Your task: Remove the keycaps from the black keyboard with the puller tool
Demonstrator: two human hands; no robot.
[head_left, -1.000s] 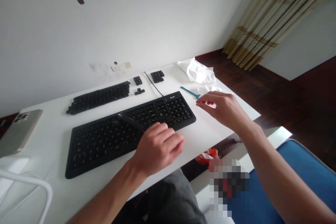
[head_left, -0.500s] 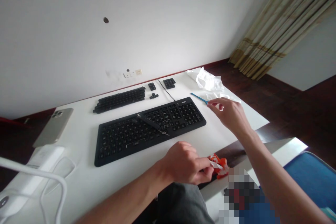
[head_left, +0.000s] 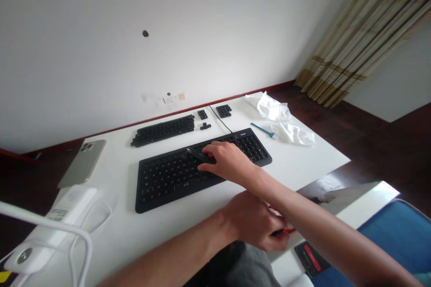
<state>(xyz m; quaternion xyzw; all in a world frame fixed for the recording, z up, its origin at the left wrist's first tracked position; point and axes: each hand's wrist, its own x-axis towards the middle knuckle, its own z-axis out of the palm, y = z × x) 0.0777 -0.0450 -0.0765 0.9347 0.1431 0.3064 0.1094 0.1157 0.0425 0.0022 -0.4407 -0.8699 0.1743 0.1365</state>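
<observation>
My right hand [head_left: 230, 161] is over the black keyboard [head_left: 164, 181], thumb and fingers closed around a slim black tool that looks like a keycap puller [head_left: 197, 154]. Its metal tip is hidden by the hand. Many switches on the keyboard stand bare, without keycaps. My left hand [head_left: 254, 219] is lower, near the table's front edge and partly under the right forearm, closed on a crinkled orange and white wrapper [head_left: 289, 229]. Most of the wrapper is covered. A blue brush [head_left: 262, 129] lies on the table right of the keyboard.
Black keycaps stand in groups behind the keyboard: a large block [head_left: 164, 131] and smaller ones [head_left: 223, 110]. Crumpled white plastic [head_left: 271, 108] is at the back right. At left are a phone [head_left: 84, 161] and a white power strip [head_left: 60, 219] with cables. An open drawer [head_left: 363, 204] juts out at right.
My right hand has let go of the blue brush, leaving it on the table, and moved left onto the black tool on the keyboard. The left hand keeps the wrapper.
</observation>
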